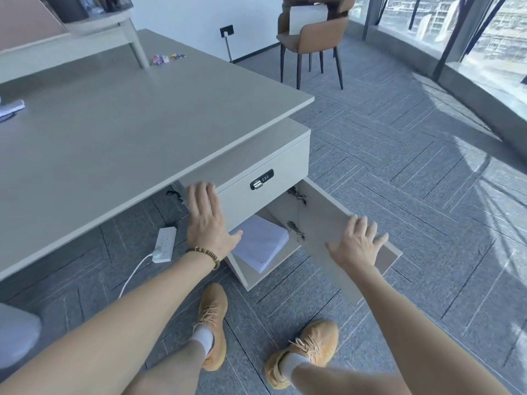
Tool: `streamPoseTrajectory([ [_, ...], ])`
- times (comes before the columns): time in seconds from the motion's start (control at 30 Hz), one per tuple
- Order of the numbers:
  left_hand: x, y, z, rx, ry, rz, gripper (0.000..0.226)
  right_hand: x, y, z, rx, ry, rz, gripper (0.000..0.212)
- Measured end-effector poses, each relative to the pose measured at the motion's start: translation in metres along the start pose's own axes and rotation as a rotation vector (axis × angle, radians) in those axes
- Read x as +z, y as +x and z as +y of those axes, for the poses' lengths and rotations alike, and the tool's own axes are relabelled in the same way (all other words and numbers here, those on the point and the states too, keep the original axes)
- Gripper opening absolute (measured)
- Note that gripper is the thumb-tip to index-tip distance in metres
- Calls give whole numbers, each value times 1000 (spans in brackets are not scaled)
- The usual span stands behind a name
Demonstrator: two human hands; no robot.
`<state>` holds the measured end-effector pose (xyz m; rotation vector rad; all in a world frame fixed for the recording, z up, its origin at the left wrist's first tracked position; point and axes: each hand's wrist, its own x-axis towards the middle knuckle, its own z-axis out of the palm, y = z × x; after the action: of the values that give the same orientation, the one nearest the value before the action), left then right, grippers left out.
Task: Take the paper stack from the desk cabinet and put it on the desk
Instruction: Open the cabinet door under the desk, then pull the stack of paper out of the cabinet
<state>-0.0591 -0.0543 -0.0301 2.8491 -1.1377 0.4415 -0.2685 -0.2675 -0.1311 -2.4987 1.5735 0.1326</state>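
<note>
A white paper stack [262, 242] lies flat on the floor of the desk cabinet [258, 276], below a locked drawer [256, 192]. The cabinet door [328, 218] is swung wide open to the right. My left hand [206, 220] hovers flat, fingers apart, in front of the cabinet's left edge, its thumb just above the stack's near left corner. My right hand [356, 243] is spread open over the outer edge of the door. Neither hand holds anything. The grey desk [114, 132] spreads above and to the left.
A white power strip [164, 244] with its cable lies on the carpet under the desk. My two orange shoes [212, 323] stand just before the cabinet. Papers [10, 108] sit at the desk's left edge, small coloured items [168, 57] at its back. A brown chair [312, 35] stands beyond.
</note>
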Motion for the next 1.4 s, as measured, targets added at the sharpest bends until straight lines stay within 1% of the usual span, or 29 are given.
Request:
streamPoseTrajectory([
  [0.17, -3, -1, -1, -1, -17, 6, 125, -10, 14, -1, -84, -49, -75, 107],
  [0.27, -4, 0, -1, -5, -33, 0, 122, -14, 15, -6, -123, -7, -122, 103],
  [0.43, 4, -14, 14, -97, -211, 36, 111, -6, 4, -30, -185, 53, -217, 97],
  [0.5, 18, -33, 29, -90, -253, 1, 107, 3, -3, -43, -220, 69, -255, 87],
  [0.57, 43, -55, 46, -40, -277, -71, 105, 16, -5, -55, -248, 81, -287, 76],
  [0.6, 58, -64, 53, -21, -288, -107, 104, 21, -4, -61, -263, 89, -304, 75],
  [0.67, 98, -75, 61, -38, -308, -170, 102, 42, 6, -72, -293, 113, -336, 77],
  [0.73, 140, -80, 66, -88, -327, -286, 99, 66, 18, -76, -303, 165, -376, 77],
  [0.87, 226, -67, 72, -257, -411, -410, 94, 126, 51, -82, -283, 199, -438, 67],
  [0.93, 263, -59, 74, -329, -444, -468, 94, 156, 73, -86, -290, 211, -469, 66],
  [1.03, 306, -46, 79, -391, -469, -571, 93, 194, 101, -89, -272, 219, -510, 63],
  [1.07, 329, -41, 85, -446, -505, -613, 94, 211, 118, -90, -262, 215, -526, 62],
  [1.1, 347, -36, 90, -503, -534, -639, 94, 224, 131, -92, -258, 208, -540, 61],
  [1.2, 366, -25, 82, -591, -563, -649, 96, 241, 139, -109, -245, 262, -562, 60],
  [1.27, 390, -16, 83, -645, -592, -677, 99, 263, 156, -116, -234, 271, -588, 63],
  [1.33, 410, -9, 83, -674, -593, -707, 103, 285, 172, -123, -229, 262, -619, 68],
  [1.4, 427, -5, 79, -688, -596, -724, 108, 303, 187, -132, -267, 242, -608, 71],
])
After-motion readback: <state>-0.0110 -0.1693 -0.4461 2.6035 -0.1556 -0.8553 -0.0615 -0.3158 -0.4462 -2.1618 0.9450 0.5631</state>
